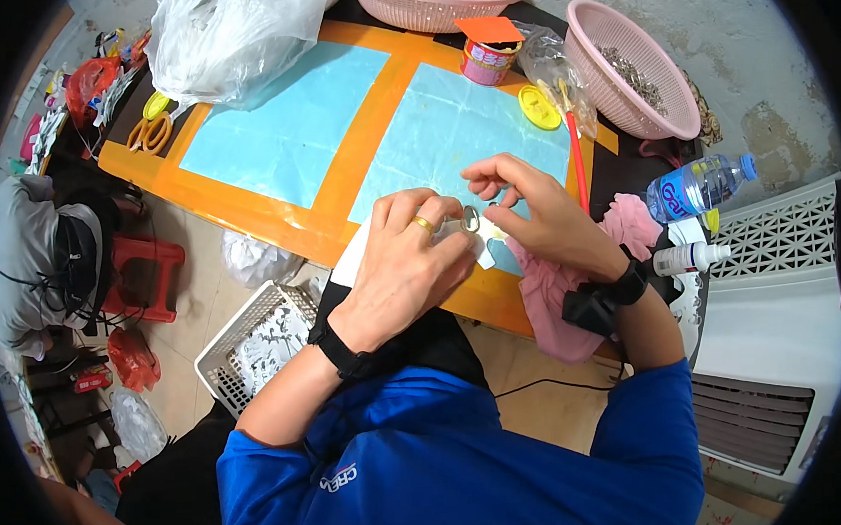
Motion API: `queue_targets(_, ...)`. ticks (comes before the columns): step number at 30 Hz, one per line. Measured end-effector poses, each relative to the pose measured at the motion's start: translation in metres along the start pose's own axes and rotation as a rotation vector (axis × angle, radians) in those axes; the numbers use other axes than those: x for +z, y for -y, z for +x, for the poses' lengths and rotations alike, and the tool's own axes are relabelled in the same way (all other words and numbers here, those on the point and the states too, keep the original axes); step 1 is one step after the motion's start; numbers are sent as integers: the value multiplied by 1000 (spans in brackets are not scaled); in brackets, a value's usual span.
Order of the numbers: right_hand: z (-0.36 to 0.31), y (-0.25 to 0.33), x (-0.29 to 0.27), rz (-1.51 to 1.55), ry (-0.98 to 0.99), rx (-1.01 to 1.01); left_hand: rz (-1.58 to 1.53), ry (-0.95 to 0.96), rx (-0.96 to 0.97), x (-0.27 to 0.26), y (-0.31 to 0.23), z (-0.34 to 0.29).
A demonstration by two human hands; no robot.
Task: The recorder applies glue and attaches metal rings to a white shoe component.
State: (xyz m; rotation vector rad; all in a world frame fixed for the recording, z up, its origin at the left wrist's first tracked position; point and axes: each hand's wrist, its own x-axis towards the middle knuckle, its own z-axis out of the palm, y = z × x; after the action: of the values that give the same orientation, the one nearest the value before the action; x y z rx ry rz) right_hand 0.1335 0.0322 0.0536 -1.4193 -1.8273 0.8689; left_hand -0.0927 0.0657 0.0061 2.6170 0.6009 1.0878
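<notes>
Near the table's front edge, my left hand (406, 263) is closed, its thumb and fingertips pinching a small round metal piece (470, 219) that looks like a ring. It wears a gold band. A bit of white sheet (485, 254) shows beside those fingertips. Just to the right hovers my right hand (536, 211), its curled fingers and thumb apart, with nothing visible between them. Beneath that wrist a pink cloth (558, 289) lies bunched over the edge. Light blue sheets (462, 129), bordered by orange tape, cover the tabletop.
Pink baskets (609, 57) with small metal pieces stand at the back. A red-handled brush (578, 162), an orange-topped tin (487, 62), a water bottle (699, 189) and a white squeeze bottle (688, 258) are to the right. Scissors (150, 133) and a plastic bag (233, 45) lie left.
</notes>
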Motion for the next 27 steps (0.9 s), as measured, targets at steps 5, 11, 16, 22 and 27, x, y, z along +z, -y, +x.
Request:
queue_targets(5, 2, 5, -7, -70, 158, 33, -78, -45, -91, -2, -5, 8)
queue_targets(11, -1, -1, -8, -116, 126, -32, -165, 84, -189, -22, -2, 16)
queue_targets(16, -2, 6, -2, 113, 93, 57, -184, 49, -170, -22, 9, 29)
queue_targets(22, -10, 21, -5, 187, 97, 62, -178, 425, -132, -34, 23, 51)
queue_targets(27, -11, 20, -7, 571, 112, 190, -309, 626, -290, -39, 26, 69)
